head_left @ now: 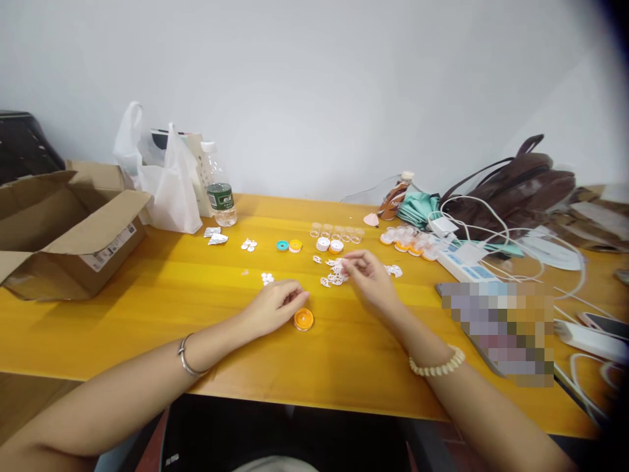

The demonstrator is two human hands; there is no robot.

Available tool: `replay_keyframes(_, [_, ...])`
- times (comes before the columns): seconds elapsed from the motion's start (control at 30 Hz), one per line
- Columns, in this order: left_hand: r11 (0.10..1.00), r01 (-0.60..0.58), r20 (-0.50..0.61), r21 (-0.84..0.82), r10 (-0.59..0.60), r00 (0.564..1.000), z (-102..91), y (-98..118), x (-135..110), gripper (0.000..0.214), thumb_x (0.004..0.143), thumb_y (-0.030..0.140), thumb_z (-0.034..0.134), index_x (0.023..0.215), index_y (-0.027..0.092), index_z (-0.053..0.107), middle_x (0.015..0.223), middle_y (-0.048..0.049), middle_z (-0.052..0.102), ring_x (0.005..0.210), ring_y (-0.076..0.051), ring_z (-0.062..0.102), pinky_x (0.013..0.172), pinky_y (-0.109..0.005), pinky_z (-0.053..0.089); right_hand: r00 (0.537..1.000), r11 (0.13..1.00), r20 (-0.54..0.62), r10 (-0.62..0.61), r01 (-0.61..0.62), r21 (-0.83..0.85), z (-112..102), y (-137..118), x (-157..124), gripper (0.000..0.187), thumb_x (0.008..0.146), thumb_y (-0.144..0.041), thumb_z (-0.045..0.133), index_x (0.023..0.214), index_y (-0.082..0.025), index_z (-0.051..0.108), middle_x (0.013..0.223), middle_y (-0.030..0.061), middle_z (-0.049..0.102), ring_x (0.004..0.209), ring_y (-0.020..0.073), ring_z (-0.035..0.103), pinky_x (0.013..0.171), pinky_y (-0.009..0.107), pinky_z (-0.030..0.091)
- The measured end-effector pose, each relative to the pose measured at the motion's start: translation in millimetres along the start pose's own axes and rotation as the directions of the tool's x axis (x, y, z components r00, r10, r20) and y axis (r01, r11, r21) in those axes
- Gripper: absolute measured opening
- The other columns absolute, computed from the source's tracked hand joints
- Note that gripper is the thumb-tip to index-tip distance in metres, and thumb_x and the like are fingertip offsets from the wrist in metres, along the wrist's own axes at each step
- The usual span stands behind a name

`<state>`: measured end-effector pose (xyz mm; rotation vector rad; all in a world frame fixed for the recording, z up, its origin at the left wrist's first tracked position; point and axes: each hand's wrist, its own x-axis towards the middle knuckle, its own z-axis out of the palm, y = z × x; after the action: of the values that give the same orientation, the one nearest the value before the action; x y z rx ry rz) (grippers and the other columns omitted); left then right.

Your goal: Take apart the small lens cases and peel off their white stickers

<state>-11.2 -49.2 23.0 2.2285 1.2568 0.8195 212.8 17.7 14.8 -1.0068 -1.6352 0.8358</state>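
My left hand (275, 303) rests on the yellow table (147, 308) with its fingers curled, the fingertips touching a small orange round cap (303, 319). My right hand (368, 272) reaches over a scatter of small white flat pieces (334, 274) and pinches one between thumb and fingers. Behind the pile stand a teal cap (282, 246), an orange cap (295, 245) and two white-topped caps (329, 245). A silver bangle is on my left wrist and a bead bracelet on my right.
An open cardboard box (63, 229) sits at the left, with a white plastic bag (162, 177) and a water bottle (219, 190) behind. A row of clear small cups (337, 231), a power strip (459, 259) with cables, a brown bag (511, 190) and a tablet (496, 328) fill the right.
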Motion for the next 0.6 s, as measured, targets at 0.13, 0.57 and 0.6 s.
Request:
replay_keyframes(0.13, [1.0, -0.018, 0.019, 0.004, 0.018, 1.0, -1.4, -0.3, -1.2, 0.029, 0.089, 0.034, 0.039, 0.071, 0.016, 0.052, 0.066, 0.0013, 0.052, 0.062, -0.012, 0.046, 0.059, -0.024, 0.035, 0.986, 0.994, -0.16, 0.05, -0.065, -0.092, -56.1, 21.2, 25.7, 0.026, 0.07, -0.043, 0.063, 0.081, -0.019, 0.056, 0.067, 0.0013, 0.061, 0.063, 0.0158, 0.059, 0.061, 0.029, 0.048])
replay_keyframes(0.57, [0.999, -0.039, 0.049, 0.036, 0.038, 0.998, -1.1, -2.3, 1.3, 0.029, 0.09, 0.033, 0.038, 0.071, 0.016, 0.051, 0.064, 0.0017, 0.049, 0.06, -0.011, 0.046, 0.058, -0.024, 0.034, 0.97, 0.755, -0.047, 0.24, -0.217, -0.618, -113.2, 57.8, 33.5, 0.019, 0.076, -0.021, 0.045, 0.077, -0.017, 0.064, 0.076, 0.0051, 0.066, 0.068, 0.0174, 0.058, 0.065, 0.027, 0.045])
replay_keyframes(0.6, [0.998, -0.039, 0.05, 0.039, 0.037, 0.998, -1.1, -2.5, 1.6, 0.029, 0.09, 0.033, 0.038, 0.071, 0.016, 0.051, 0.064, 0.0017, 0.049, 0.06, -0.011, 0.045, 0.058, -0.024, 0.034, 0.971, 0.753, -0.027, 0.239, -0.203, -0.626, -111.2, 57.0, 33.1, 0.019, 0.076, -0.021, 0.045, 0.077, -0.017, 0.063, 0.078, 0.0054, 0.067, 0.07, 0.0176, 0.059, 0.066, 0.027, 0.045])
